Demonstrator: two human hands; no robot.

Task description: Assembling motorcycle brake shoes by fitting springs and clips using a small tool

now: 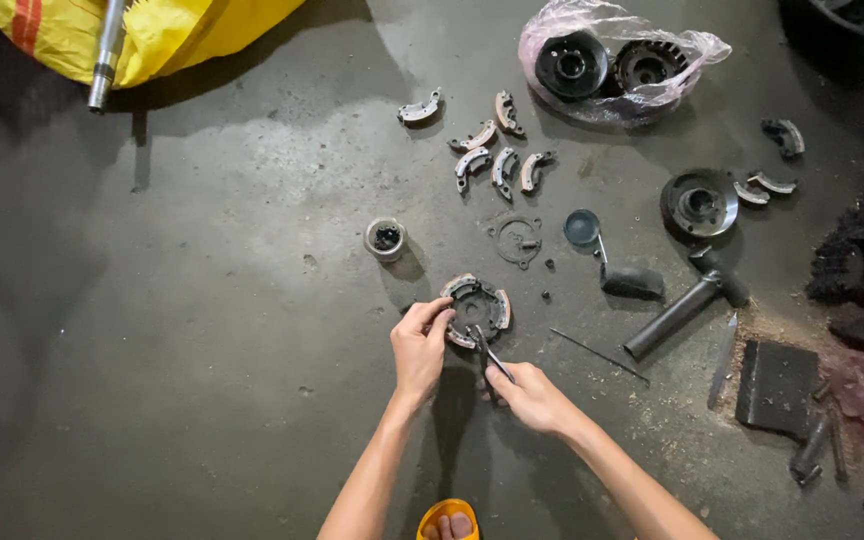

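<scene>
On a dark concrete floor (202, 330), a round clutch assembly (476, 308) with pale curved shoes lies just ahead of the person. The left hand (418, 345) has its grip pinched on the assembly's near rim. The right hand (530, 397) is clamped around slim pliers (489, 355) whose tip touches the assembly. Loose clutch shoes (492, 165) lie scattered farther off.

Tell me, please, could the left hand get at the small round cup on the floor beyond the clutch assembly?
Probably yes: the left hand rests on the clutch assembly, and the bare floor between it and the small cup holds nothing.
</scene>
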